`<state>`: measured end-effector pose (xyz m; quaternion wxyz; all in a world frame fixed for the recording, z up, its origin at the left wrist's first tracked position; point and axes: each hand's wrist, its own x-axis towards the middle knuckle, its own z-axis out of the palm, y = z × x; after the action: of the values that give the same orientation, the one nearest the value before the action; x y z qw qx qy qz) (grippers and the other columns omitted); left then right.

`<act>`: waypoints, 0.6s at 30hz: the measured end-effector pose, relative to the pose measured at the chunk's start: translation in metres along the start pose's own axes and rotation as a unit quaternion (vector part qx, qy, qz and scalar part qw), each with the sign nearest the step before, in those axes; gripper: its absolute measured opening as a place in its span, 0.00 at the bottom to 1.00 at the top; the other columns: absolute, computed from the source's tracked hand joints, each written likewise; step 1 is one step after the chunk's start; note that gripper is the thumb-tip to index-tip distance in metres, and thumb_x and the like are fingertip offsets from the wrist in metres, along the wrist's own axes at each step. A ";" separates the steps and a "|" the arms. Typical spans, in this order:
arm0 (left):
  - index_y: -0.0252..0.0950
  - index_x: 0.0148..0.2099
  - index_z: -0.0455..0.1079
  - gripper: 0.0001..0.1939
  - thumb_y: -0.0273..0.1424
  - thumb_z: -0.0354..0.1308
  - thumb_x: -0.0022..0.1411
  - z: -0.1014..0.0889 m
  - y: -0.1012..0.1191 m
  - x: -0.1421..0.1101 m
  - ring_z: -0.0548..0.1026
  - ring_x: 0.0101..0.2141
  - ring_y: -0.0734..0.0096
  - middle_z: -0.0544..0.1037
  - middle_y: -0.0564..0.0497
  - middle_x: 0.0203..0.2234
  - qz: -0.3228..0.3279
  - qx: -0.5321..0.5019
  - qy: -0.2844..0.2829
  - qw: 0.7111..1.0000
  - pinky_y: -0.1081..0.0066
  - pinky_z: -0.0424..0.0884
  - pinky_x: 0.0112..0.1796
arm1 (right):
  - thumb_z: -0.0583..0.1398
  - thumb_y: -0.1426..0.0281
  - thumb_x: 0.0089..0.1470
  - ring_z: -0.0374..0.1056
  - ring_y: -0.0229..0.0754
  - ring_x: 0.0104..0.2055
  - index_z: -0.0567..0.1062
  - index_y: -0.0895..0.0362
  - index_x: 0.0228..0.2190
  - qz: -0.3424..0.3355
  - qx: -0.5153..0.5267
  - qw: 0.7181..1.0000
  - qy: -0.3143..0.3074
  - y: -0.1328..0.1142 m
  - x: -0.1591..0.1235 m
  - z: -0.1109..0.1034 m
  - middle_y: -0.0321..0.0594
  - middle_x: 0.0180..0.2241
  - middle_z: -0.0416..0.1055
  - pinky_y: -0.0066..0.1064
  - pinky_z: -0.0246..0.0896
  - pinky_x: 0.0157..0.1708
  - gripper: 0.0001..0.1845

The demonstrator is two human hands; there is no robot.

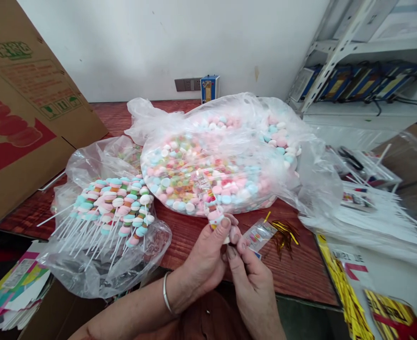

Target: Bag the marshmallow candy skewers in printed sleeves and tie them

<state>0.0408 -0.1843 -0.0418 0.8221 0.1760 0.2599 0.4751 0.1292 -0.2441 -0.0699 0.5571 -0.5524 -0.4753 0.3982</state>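
My left hand (206,252), a bangle on its wrist, is closed around a marshmallow lollipop (215,215) in a clear printed wrapper. The lollipop's top points away from me. Just below it, my right hand (253,278) pinches with thumb and fingertips close to the left fingers. What lies in that pinch is hidden. Beside the right hand are a flat clear printed bag (260,234) and a bunch of gold twist ties (285,236) on the red-brown table (311,269). Left of my hands, several marshmallow lollipops (114,203) on white sticks lie piled on clear plastic.
Large clear bags of loose marshmallows and ring candies (201,165) fill the table's middle. A cardboard box (34,104) stands at the left. White sticks (382,219) and gold ties (350,293) lie at the right, below a metal shelf (364,113). A blue device (210,89) stands by the wall.
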 end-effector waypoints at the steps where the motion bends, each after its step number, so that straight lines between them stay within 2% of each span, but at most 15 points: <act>1: 0.33 0.42 0.71 0.14 0.40 0.63 0.63 -0.001 0.000 0.000 0.71 0.27 0.76 0.70 0.55 0.24 0.002 0.012 -0.002 1.000 0.74 0.67 0.31 | 0.58 0.59 0.61 0.67 0.40 0.30 0.75 0.56 0.28 -0.006 -0.007 1.000 0.006 -0.001 0.002 0.001 0.38 0.27 0.71 0.27 0.64 0.30 0.15; 5: 0.35 0.47 0.72 0.21 0.43 0.68 0.57 -0.003 0.018 0.007 0.76 0.34 0.69 0.77 0.48 0.36 0.068 0.011 0.036 0.997 0.69 0.72 0.37 | 0.54 0.60 0.65 0.62 0.36 0.23 0.71 0.56 0.23 0.012 -0.037 0.999 -0.019 -0.001 0.003 -0.003 0.33 0.20 0.66 0.26 0.58 0.23 0.21; 7: 0.35 0.45 0.72 0.18 0.38 0.69 0.56 -0.002 0.030 0.013 0.75 0.33 0.71 0.76 0.50 0.34 0.089 -0.003 0.048 0.995 0.68 0.73 0.40 | 0.54 0.62 0.66 0.63 0.36 0.23 0.72 0.56 0.26 -0.005 -0.072 0.997 -0.015 0.002 0.002 -0.006 0.33 0.21 0.67 0.26 0.59 0.23 0.18; 9: 0.34 0.43 0.73 0.12 0.32 0.68 0.58 -0.001 0.039 0.018 0.73 0.29 0.75 0.73 0.54 0.29 0.093 -0.013 0.050 0.994 0.71 0.73 0.38 | 0.56 0.65 0.65 0.66 0.37 0.23 0.75 0.57 0.35 -0.071 -0.147 0.986 0.018 0.005 0.000 -0.008 0.34 0.24 0.72 0.26 0.60 0.24 0.11; 11: 0.33 0.40 0.72 0.08 0.30 0.66 0.60 0.001 0.042 0.021 0.70 0.26 0.78 0.70 0.56 0.25 0.095 -0.025 0.063 0.993 0.74 0.72 0.34 | 0.59 0.69 0.63 0.71 0.39 0.27 0.75 0.58 0.43 -0.188 -0.253 0.947 0.065 0.009 -0.002 -0.010 0.38 0.29 0.77 0.27 0.63 0.29 0.08; 13: 0.33 0.39 0.71 0.08 0.31 0.65 0.61 0.003 0.040 0.022 0.68 0.24 0.80 0.68 0.57 0.23 0.093 -0.039 0.077 0.992 0.76 0.70 0.31 | 0.61 0.73 0.61 0.73 0.41 0.30 0.76 0.59 0.43 -0.293 -0.344 0.887 0.095 0.011 -0.004 -0.012 0.41 0.32 0.79 0.30 0.63 0.34 0.08; 14: 0.33 0.39 0.70 0.08 0.31 0.65 0.61 0.003 0.038 0.022 0.66 0.23 0.80 0.67 0.58 0.23 0.089 -0.045 0.078 0.992 0.77 0.70 0.30 | 0.61 0.74 0.61 0.73 0.41 0.30 0.77 0.58 0.41 -0.317 -0.361 0.872 0.094 0.012 -0.005 -0.013 0.41 0.31 0.79 0.30 0.62 0.35 0.07; 15: 0.33 0.39 0.70 0.09 0.32 0.65 0.62 0.004 0.036 0.021 0.65 0.22 0.81 0.66 0.59 0.22 0.084 -0.047 0.074 0.993 0.77 0.70 0.29 | 0.60 0.75 0.61 0.72 0.41 0.29 0.77 0.58 0.40 -0.313 -0.354 0.877 0.082 0.011 -0.006 -0.013 0.40 0.30 0.78 0.30 0.61 0.34 0.06; 16: 0.33 0.39 0.69 0.09 0.32 0.65 0.62 0.004 0.032 0.021 0.64 0.22 0.82 0.65 0.59 0.22 0.079 -0.047 0.065 0.994 0.77 0.70 0.30 | 0.59 0.74 0.63 0.70 0.40 0.28 0.76 0.57 0.38 -0.278 -0.319 0.904 0.060 0.010 -0.007 -0.012 0.39 0.28 0.77 0.30 0.61 0.32 0.05; 18: 0.33 0.40 0.69 0.11 0.34 0.65 0.62 0.004 0.024 0.018 0.64 0.22 0.82 0.65 0.60 0.22 0.071 -0.037 0.047 0.996 0.76 0.71 0.30 | 0.55 0.68 0.66 0.66 0.37 0.25 0.74 0.57 0.33 -0.132 -0.179 0.975 0.001 0.007 -0.007 -0.006 0.36 0.25 0.72 0.27 0.58 0.26 0.10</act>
<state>0.0340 -0.1573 -0.0304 0.7791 0.1405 0.2675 0.5492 0.1342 -0.2514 -0.0772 0.4970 -0.5758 -0.6076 0.2287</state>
